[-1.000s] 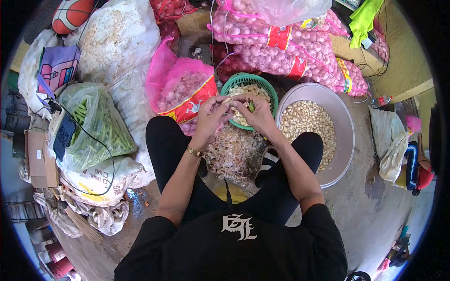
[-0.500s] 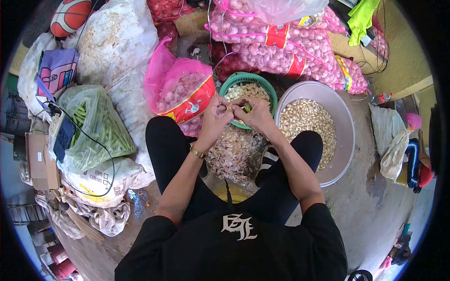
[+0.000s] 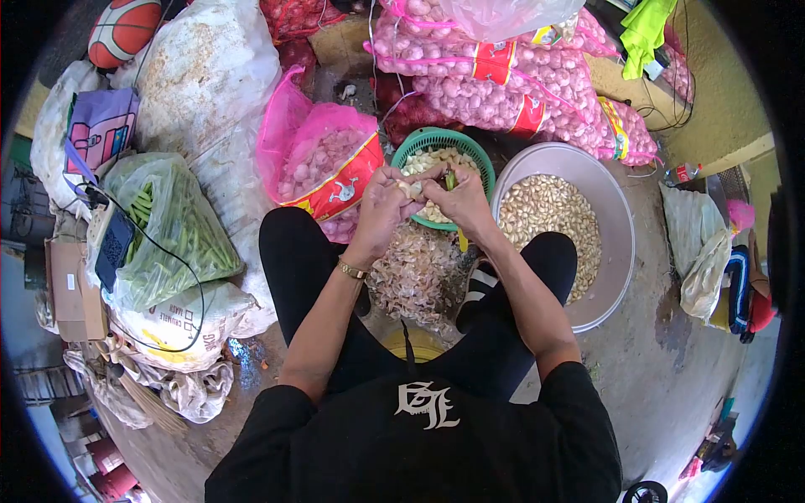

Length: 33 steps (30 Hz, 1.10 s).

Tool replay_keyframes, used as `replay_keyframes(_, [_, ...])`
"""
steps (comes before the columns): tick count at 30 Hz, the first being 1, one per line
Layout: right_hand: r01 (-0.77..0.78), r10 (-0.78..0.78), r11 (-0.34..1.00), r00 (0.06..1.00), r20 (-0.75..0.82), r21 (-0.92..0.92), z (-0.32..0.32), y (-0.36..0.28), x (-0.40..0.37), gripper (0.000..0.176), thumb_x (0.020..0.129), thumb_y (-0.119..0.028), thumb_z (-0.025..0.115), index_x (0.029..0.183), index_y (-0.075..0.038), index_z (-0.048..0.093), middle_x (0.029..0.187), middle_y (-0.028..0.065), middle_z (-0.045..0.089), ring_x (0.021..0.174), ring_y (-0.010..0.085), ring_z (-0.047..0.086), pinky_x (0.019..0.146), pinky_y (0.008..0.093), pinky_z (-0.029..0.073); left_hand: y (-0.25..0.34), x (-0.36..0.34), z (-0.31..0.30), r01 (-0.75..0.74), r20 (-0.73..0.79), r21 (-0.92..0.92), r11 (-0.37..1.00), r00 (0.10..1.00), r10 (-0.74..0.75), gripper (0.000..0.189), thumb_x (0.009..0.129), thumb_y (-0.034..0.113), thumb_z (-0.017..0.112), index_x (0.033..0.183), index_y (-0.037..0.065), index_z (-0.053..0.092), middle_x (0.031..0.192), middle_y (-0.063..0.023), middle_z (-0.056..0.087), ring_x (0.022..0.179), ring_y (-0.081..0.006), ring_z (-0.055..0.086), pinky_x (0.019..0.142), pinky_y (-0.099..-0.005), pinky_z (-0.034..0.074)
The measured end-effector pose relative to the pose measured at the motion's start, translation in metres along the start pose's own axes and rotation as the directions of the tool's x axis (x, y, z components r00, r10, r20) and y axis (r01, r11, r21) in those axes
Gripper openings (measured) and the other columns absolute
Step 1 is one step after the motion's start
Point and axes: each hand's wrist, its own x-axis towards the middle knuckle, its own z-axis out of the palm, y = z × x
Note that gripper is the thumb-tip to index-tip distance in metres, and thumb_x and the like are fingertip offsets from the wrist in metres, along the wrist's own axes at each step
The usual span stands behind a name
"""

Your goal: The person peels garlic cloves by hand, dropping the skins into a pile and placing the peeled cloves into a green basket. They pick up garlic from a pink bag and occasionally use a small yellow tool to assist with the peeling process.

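My left hand (image 3: 383,210) is closed, its fingertips pinching a pale garlic clove (image 3: 408,190). Right beside it, my right hand (image 3: 463,204) is wrapped round a small yellow-handled knife (image 3: 462,241); the blade is hard to make out. Both hands meet over the near rim of a green plastic basket (image 3: 485,159) with peeled garlic cloves in it. Below them, a heap of papery garlic skins (image 3: 412,272) lies between my feet. To the right stands a wide pale basin (image 3: 619,243) holding many unpeeled cloves (image 3: 549,220).
An opened pink mesh sack of garlic (image 3: 323,163) leans left of the basket. Full garlic sacks (image 3: 511,92) are stacked behind. On the left are a plastic bag of green pods (image 3: 180,235), a phone (image 3: 114,253) with a cable, and white sacks (image 3: 210,92).
My hands have shifted slightly and turned, so the pale clove shows more between the left fingertips. The yellow handle end now shows below my right hand.
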Motion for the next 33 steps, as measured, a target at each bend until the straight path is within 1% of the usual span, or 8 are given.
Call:
replay_keyframes(4, [-0.196, 0.202, 0.965, 0.979, -0.019, 0.177, -0.002, -0.016, -0.002, 0.012, 0.087, -0.008, 0.068, 0.095, -0.001, 0.069, 0.083, 0.0024, 0.071, 0.066, 0.0054, 0.058, 0.061, 0.021, 0.047, 0.005, 0.0, -0.004, 0.027, -0.033, -0.201, 0.979, 0.999, -0.034, 0.015, 0.092, 0.002, 0.047, 0.107, 0.005, 0.046, 0.112, -0.0151, 0.06, 0.099, -0.0253, 0.065, 0.093, -0.0419, 0.056])
replay_keyframes(6, [-0.165, 0.175, 0.954, 0.984, -0.019, 0.25, -0.002, -0.016, -0.001, 0.01, 0.09, -0.014, 0.067, 0.095, -0.005, 0.066, 0.076, 0.0003, 0.066, 0.052, 0.0, 0.046, 0.042, 0.0163, 0.029, 0.002, 0.003, -0.011, 0.016, -0.02, -0.3, 0.954, 1.0, -0.023, 0.02, 0.093, 0.002, 0.045, 0.112, 0.001, 0.052, 0.109, -0.0156, 0.061, 0.101, -0.0258, 0.065, 0.095, -0.0402, 0.056])
replay_keyframes(9, [-0.113, 0.124, 0.965, 0.992, -0.033, 0.238, -0.002, -0.016, 0.0, 0.012, 0.091, -0.016, 0.068, 0.098, -0.006, 0.067, 0.076, 0.0003, 0.067, 0.052, 0.0004, 0.046, 0.042, 0.0161, 0.031, 0.007, 0.001, -0.015, 0.127, 0.036, -0.212, 0.969, 0.992, -0.123, 0.024, 0.096, 0.007, 0.049, 0.119, 0.0, 0.052, 0.106, -0.0123, 0.061, 0.098, -0.0215, 0.065, 0.095, -0.04, 0.055])
replay_keyframes(15, [-0.067, 0.068, 0.976, 0.998, 0.002, 0.206, -0.004, -0.012, -0.001, 0.014, 0.091, -0.018, 0.069, 0.101, -0.008, 0.068, 0.077, -0.0017, 0.064, 0.054, -0.0003, 0.045, 0.043, 0.0162, 0.028, 0.006, -0.003, -0.01, 0.119, 0.043, -0.141, 0.983, 0.993, -0.114, 0.029, 0.095, 0.011, 0.061, 0.121, -0.001, 0.056, 0.1, -0.006, 0.062, 0.09, -0.0123, 0.065, 0.088, -0.0338, 0.059])
replay_keyframes(22, [-0.012, 0.006, 0.988, 0.999, 0.037, 0.157, -0.001, -0.015, 0.001, 0.012, 0.091, -0.016, 0.069, 0.101, -0.008, 0.069, 0.078, -0.0035, 0.063, 0.056, -0.0015, 0.042, 0.044, 0.0166, 0.027, 0.01, -0.004, -0.013, 0.134, 0.037, -0.205, 0.969, 0.991, -0.129, 0.031, 0.095, 0.007, 0.06, 0.124, -0.003, 0.056, 0.103, -0.0093, 0.066, 0.088, -0.0142, 0.068, 0.084, -0.0289, 0.06])
replay_keyframes(25, [0.002, 0.006, 0.982, 0.999, -0.041, 0.191, 0.003, -0.004, 0.002, 0.012, 0.091, -0.014, 0.069, 0.1, -0.005, 0.069, 0.081, -0.0023, 0.064, 0.063, 0.0005, 0.049, 0.052, 0.0173, 0.037, 0.007, -0.003, -0.007, 0.07, -0.038, -0.173, 0.982, 0.996, -0.078, 0.036, 0.095, 0.006, 0.059, 0.129, -0.005, 0.054, 0.108, -0.0125, 0.066, 0.09, -0.0164, 0.069, 0.085, -0.0297, 0.06])
replay_keyframes(27, [0.108, -0.11, 0.994, 0.992, -0.064, -0.033, 0.005, 0.005, 0.004, 0.014, 0.092, -0.012, 0.068, 0.1, -0.001, 0.069, 0.085, 0.0006, 0.067, 0.074, 0.0046, 0.057, 0.067, 0.0202, 0.046, 0.007, -0.004, -0.003, -0.005, -0.102, -0.102, 0.995, 0.995, -0.006, 0.036, 0.095, 0.005, 0.059, 0.13, -0.005, 0.054, 0.11, -0.0128, 0.066, 0.092, -0.0163, 0.069, 0.085, -0.0294, 0.06])
replay_keyframes(33, [0.064, -0.065, 0.992, 0.998, -0.005, -0.108, 0.003, -0.005, 0.002, 0.017, 0.091, -0.013, 0.068, 0.1, 0.002, 0.069, 0.09, 0.0037, 0.069, 0.082, 0.0075, 0.06, 0.075, 0.023, 0.048, 0.002, -0.004, 0.001, -0.132, -0.133, 0.108, 0.985, 0.98, 0.146, 0.03, 0.094, 0.002, 0.06, 0.123, -0.003, 0.06, 0.113, -0.0091, 0.065, 0.096, -0.0143, 0.067, 0.085, -0.0279, 0.058])
